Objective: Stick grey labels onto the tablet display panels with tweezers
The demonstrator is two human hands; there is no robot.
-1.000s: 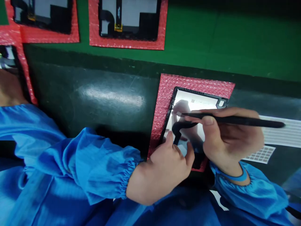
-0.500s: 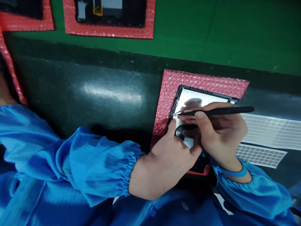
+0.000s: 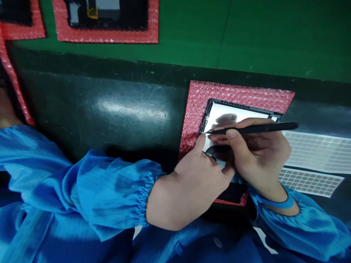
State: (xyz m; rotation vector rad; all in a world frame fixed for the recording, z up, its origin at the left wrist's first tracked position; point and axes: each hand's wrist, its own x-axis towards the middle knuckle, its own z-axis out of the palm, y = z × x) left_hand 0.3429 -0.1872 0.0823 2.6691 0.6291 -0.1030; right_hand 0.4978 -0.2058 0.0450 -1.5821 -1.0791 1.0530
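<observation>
Tweezers [image 3: 252, 128] held in right hand [image 3: 260, 157]; tablet panel [image 3: 236, 118] placed under grip, on bubble-wrap mat [image 3: 233, 93]; left hand [image 3: 194, 190] set just left of grip, on panel; grid sheets [image 3: 315, 164] laid right of grip; further panel [image 3: 106, 14] kept behind.

The sleeve [image 3: 109, 190] is bright blue with fine darker stripes, the bubble wrap [image 3: 236, 93] pinkish red and dotted, the tweezers [image 3: 260, 128] black, the panel [image 3: 236, 117] white in a black frame, the grid sheet [image 3: 312, 153] white with grey squares, and the surface [image 3: 274, 36] deep green.
</observation>
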